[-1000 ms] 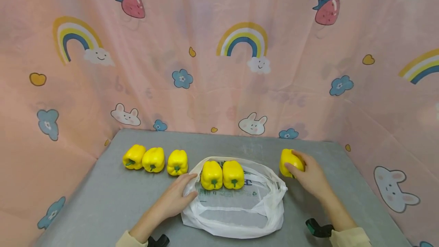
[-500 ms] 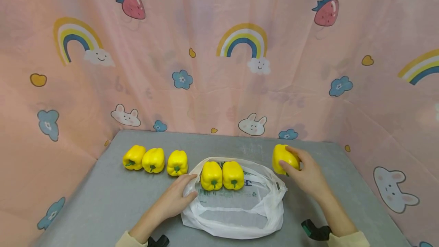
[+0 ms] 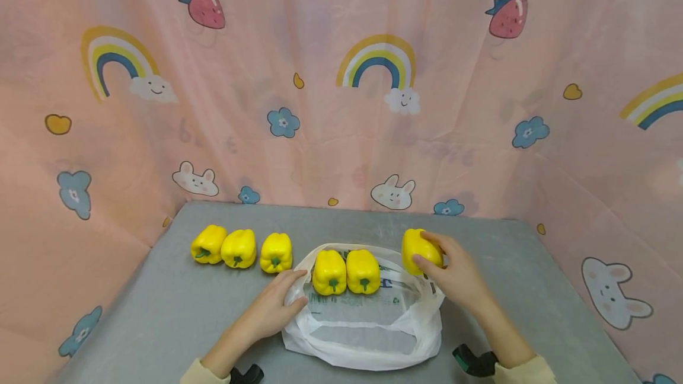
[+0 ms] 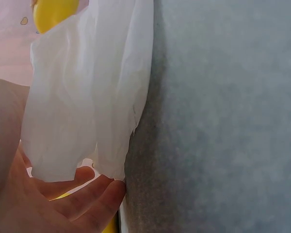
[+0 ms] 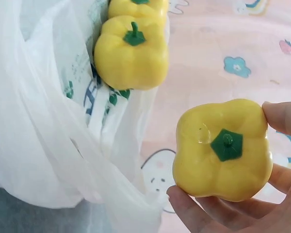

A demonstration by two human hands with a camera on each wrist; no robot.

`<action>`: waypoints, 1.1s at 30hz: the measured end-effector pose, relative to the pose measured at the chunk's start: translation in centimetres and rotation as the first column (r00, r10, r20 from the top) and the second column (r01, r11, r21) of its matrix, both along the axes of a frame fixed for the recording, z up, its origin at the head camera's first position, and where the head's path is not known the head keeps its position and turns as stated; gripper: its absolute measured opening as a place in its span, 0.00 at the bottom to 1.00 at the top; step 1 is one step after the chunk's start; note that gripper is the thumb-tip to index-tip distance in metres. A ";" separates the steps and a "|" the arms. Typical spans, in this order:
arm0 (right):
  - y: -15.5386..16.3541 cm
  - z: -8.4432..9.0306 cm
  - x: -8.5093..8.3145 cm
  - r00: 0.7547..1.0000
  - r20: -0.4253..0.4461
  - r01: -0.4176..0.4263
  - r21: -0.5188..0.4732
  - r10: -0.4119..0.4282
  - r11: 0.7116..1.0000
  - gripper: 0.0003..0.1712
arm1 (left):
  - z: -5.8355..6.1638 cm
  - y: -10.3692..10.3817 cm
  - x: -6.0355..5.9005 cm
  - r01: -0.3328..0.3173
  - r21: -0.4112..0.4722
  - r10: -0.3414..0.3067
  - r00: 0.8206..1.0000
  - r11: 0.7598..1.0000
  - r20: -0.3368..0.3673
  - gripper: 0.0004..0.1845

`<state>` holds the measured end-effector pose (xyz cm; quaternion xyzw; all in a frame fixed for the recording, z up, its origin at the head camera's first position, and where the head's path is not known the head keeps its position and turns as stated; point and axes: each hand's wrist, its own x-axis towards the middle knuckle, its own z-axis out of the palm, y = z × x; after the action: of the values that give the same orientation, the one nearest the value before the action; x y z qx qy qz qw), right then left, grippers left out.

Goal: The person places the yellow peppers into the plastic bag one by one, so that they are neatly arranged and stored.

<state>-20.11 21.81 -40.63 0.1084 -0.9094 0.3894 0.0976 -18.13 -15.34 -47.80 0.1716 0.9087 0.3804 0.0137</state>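
Note:
In the head view my right hand (image 3: 453, 268) grips a yellow bell pepper (image 3: 418, 252) above the right back rim of a white plastic bag (image 3: 363, 359). The right wrist view shows the thumb and fingers around the held bell pepper (image 5: 223, 150), its green stem facing the camera. Two more yellow bell peppers, a left one (image 3: 329, 274) and a right one (image 3: 363, 272), lie side by side inside the open bag. With fingers extended, my left hand (image 3: 274, 307) touches the bag's left rim. Bag plastic (image 4: 87, 92) hides parts of that hand in the left wrist view.
Three yellow bell peppers, a far-left one (image 3: 208, 244), a middle one (image 3: 238, 249) and a right one (image 3: 276, 252), stand in a row left of the bag on the grey table (image 3: 160, 313). A pink patterned curtain (image 3: 320, 153) rises behind the table.
My right hand has carried its bell pepper left, from the table right of the bag to above the bag's right back rim. My left hand stays at the left rim.

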 end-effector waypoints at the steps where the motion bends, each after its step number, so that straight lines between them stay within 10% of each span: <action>1: -0.2 -0.2 0.0 1.000 0.002 -0.006 0.003 0.006 1.000 0.34 | 0.0 0.0 0.0 -0.001 -0.001 0.001 1.000 1.000 0.000 0.28; 33: -3.7 -3.5 -0.9 0.977 0.205 -0.086 0.107 0.062 0.991 0.35 | 0.0 0.0 0.0 0.004 -0.010 -0.004 1.000 1.000 0.011 0.28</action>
<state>-20.98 18.08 -44.16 0.1078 -0.9309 0.3486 -0.0157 -18.17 -15.37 -47.79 0.1711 0.9101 0.3768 0.0202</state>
